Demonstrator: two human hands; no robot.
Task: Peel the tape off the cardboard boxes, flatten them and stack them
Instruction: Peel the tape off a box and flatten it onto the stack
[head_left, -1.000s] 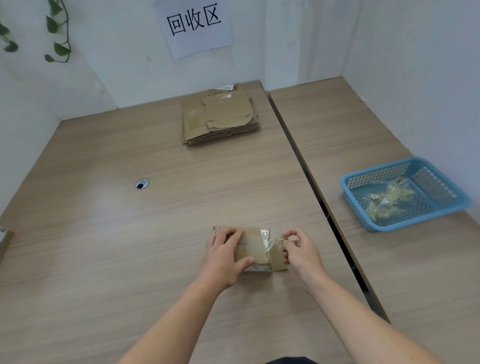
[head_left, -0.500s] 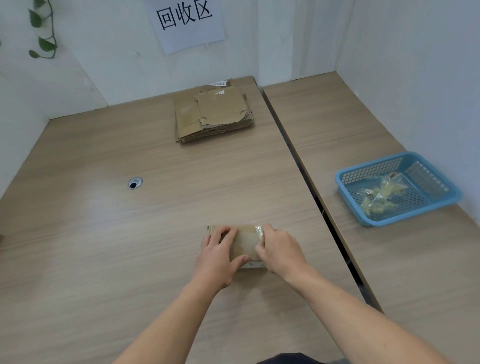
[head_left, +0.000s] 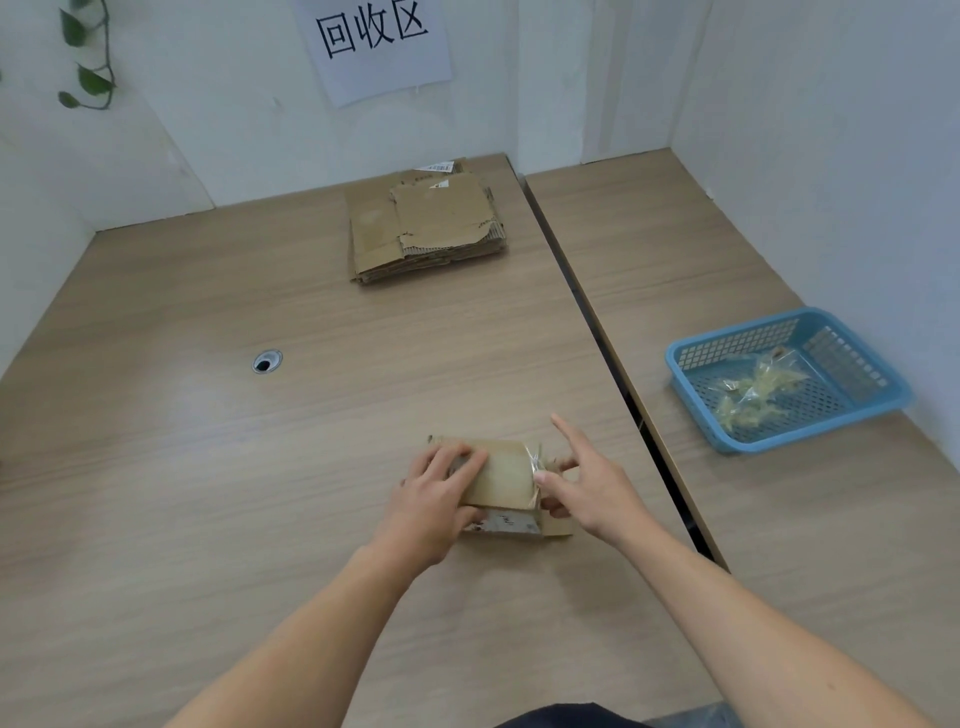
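From the head view, we see a small brown cardboard box (head_left: 506, 474) lying on the near middle of the light wooden table (head_left: 208, 467). The left hand (head_left: 439, 501) holds its left end, fingers spread over the top and thumb round the near side. The right hand (head_left: 589, 488) grips the right end: thumb on the strip of clear tape (head_left: 535, 465), lower fingers curled, forefinger straight. A stack of flattened brown cardboard (head_left: 426, 228) lies far back. To the right, a blue plastic mesh basket (head_left: 810, 427) holds crumpled tape scraps (head_left: 753, 389).
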